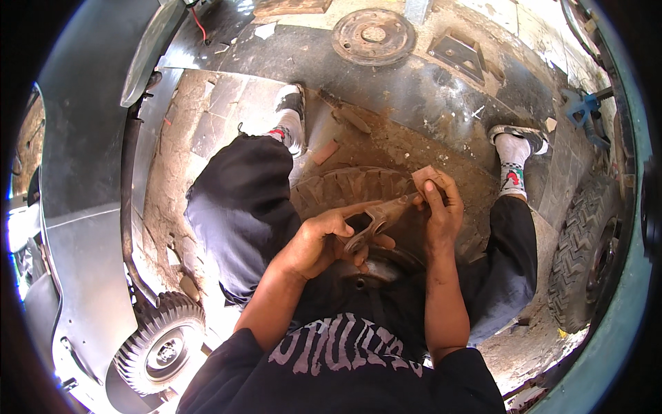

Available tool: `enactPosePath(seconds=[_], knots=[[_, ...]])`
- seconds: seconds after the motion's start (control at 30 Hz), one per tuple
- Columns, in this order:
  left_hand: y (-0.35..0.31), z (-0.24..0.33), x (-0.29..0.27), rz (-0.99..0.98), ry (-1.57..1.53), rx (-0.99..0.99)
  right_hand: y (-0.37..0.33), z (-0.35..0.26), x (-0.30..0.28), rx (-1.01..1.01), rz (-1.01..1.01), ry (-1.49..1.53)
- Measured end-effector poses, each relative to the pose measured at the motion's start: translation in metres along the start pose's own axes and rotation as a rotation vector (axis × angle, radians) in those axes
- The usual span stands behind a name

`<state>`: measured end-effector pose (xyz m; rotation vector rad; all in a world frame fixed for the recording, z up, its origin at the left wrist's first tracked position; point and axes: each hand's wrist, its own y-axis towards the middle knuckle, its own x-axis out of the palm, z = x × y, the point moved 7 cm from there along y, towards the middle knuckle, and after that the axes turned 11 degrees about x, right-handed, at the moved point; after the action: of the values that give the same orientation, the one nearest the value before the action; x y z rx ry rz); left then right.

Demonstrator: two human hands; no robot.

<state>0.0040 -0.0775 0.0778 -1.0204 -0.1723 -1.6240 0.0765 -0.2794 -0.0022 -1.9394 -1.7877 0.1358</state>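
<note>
My left hand (pixel 314 241) is closed around the wide, open-framed end of a rusty metal part (pixel 394 211), which tapers to a narrow end on the right. Between the fingers and thumb of my right hand (pixel 443 214) is a small reddish-brown piece of sandpaper (pixel 423 176), beside that narrow end. Whether the paper touches the metal I cannot tell. Both hands are above a dusty tyre (pixel 327 185) lying flat between my legs. Part of its metal rim (pixel 393 265) shows under my left hand.
On the dirty floor ahead lie a round rusty plate (pixel 348 41), a metal bracket (pixel 458 56) and another reddish-brown scrap (pixel 324 152). Grey bodywork (pixel 89 172) and a wheel (pixel 162 352) are at left. Another tyre (pixel 576 248) and a blue tool (pixel 586 114) stand right.
</note>
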Motion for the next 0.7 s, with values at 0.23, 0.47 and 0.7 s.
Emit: enactPosePath(seconds=[0.23,0.47,0.7], knots=[[-0.001,-0.002,-0.003,0.094,-0.001,-0.061,-0.015,-0.018,0.012,-0.112,-0.034,-0.078],[-0.003,-0.015,-0.006,0.134,0.098,-0.117,-0.038,-0.029,0.021,-0.139,-0.141,-0.029],[-0.006,-0.029,-0.012,0.112,-0.101,-0.116,-0.075,-0.019,0.014,-0.07,0.006,-0.157]])
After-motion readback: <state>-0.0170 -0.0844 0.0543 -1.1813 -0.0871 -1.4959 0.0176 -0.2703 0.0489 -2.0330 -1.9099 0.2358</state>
